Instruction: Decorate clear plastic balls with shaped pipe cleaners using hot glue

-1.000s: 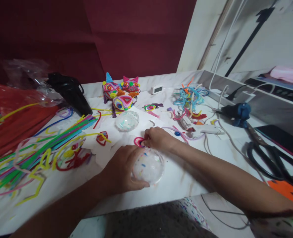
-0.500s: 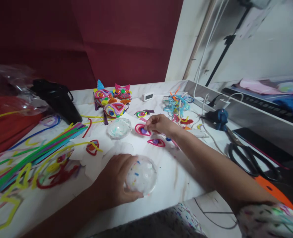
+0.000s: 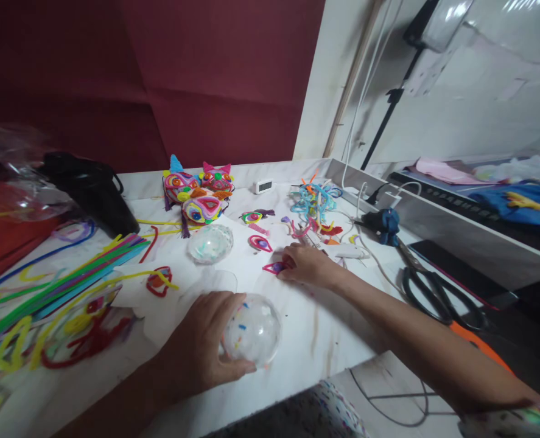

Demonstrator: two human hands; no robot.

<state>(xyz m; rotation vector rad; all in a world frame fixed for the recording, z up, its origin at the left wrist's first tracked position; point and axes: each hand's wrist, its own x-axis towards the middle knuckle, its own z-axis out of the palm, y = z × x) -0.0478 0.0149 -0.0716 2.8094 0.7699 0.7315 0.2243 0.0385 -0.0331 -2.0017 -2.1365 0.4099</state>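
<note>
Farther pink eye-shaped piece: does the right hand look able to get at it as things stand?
Probably yes: the farther pink eye-shaped piece lies uncovered just beyond the right hand, with nothing visible blocking the way, though that hand covers one end of the nearer piece.

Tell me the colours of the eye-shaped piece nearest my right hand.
The eye-shaped piece has a pink outline and purple centre, in the head view.

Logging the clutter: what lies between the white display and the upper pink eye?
In the head view, a green-edged eye with a purple tassel, then a pink strip.
</note>
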